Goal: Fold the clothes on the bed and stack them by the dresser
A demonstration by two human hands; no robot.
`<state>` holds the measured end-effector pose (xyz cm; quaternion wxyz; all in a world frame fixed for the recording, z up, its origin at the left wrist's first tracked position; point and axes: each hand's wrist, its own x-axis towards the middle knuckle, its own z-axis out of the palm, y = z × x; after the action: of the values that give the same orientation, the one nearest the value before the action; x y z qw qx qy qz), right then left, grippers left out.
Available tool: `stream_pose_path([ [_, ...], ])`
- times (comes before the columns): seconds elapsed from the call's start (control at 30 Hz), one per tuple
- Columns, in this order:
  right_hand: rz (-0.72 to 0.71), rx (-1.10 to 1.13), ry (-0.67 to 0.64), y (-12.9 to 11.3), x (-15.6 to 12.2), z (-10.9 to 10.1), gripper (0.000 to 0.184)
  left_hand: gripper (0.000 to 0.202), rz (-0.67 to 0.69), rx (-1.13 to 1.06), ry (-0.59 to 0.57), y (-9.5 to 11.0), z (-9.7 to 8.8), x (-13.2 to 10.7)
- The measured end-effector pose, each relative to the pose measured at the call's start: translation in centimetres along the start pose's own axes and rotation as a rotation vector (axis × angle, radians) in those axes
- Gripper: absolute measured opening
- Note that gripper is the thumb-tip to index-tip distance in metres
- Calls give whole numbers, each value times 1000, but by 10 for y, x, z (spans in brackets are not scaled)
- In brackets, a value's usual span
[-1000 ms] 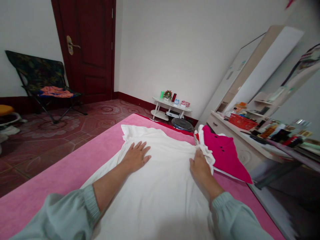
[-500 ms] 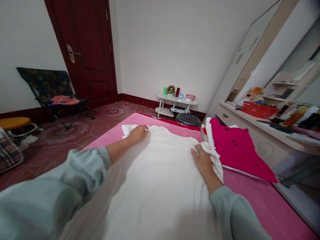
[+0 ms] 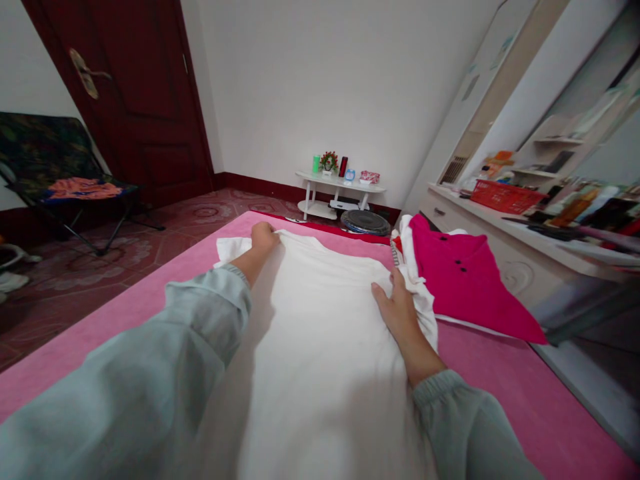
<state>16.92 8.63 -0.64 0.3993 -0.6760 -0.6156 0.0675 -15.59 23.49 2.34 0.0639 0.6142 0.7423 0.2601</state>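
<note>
A white shirt (image 3: 325, 347) lies spread over the pink bed cover (image 3: 195, 267), its neckline at the far end and one sleeve flat at the left. My left hand (image 3: 264, 239) is closed on the far left shoulder of the shirt, pinching the cloth; some fingertips are hidden. On the right side of the shirt rests my right hand (image 3: 399, 310), thumb and fingers apart, touching the fabric. Bunched white cloth shows just beyond its fingers. To the right of that hand lies a folded magenta garment (image 3: 465, 280) with dark buttons, on top of other clothes.
A dresser (image 3: 500, 247) with a red basket (image 3: 507, 197) and several bottles runs along the right. Beyond the bed stand a small white table (image 3: 340, 181) and a dark round object (image 3: 365, 222). A folding chair (image 3: 55, 160) with clothing is at the left, near a door (image 3: 135, 87).
My left hand has closed on the shirt's shoulder and drawn its left edge inward to the right. My right hand has stayed on the shirt, thumb spread wider. The camera view has shifted.
</note>
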Motion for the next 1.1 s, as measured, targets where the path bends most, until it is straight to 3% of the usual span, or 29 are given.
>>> stream_pose_path([
  [0.13,-35,-165,-113,-5,-2,1,77,48,58,-3,44,7,3,-14],
  [0.23,-55,-276,-189,-6,-3,3,76,52,178,-11,-3,22,6,-30],
  [0.33,-105,-325,-210,-6,-3,4,74,37,390,-18,-149,38,12,-48],
  [0.43,-125,-373,-269,-9,-2,5,71,46,558,18,-339,51,21,-62],
  [0.57,-6,-430,-290,-13,-3,7,74,65,491,126,-426,68,30,-74],
  [0.7,-4,-434,-288,-11,-4,7,74,69,419,174,-406,74,21,-106],
  [0.87,-74,-447,-296,-8,-4,6,72,79,527,172,-502,37,-24,-178],
  [1.03,-137,-548,-328,-20,-16,-1,63,75,633,127,-614,-29,-91,-232],
  [1.1,-157,-591,-372,-28,-27,-12,60,65,668,71,-591,-57,-116,-244],
])
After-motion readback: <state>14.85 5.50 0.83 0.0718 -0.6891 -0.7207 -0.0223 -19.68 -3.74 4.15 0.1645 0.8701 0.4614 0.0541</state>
